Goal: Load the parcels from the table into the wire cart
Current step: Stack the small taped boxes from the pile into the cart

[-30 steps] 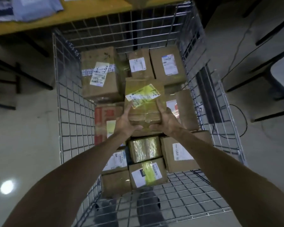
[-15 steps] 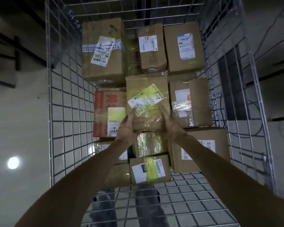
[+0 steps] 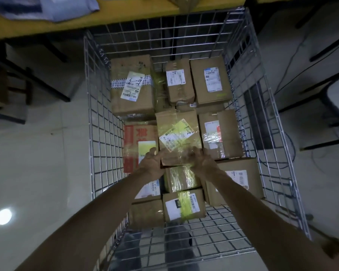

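The wire cart stands below me against the yellow table and holds several taped cardboard parcels. A brown parcel with a yellow-tinted label lies in the cart's middle row, on top of other boxes. My left hand grips its near left corner, thumb up along the side. My right hand is blurred, with its fingers spread loosely over the parcel's near top edge. On the table, grey mailer bags and a brown parcel show at the frame's top edge.
A red-printed box lies left of the held parcel, and a large box sits at the cart's far left. The cart's near floor is bare mesh. Dark table legs and cables cross the tiled floor on the right.
The parcel has come down from the air into the middle row of the cart. My hands slid to its near edge, and the right hand's grip has loosened.
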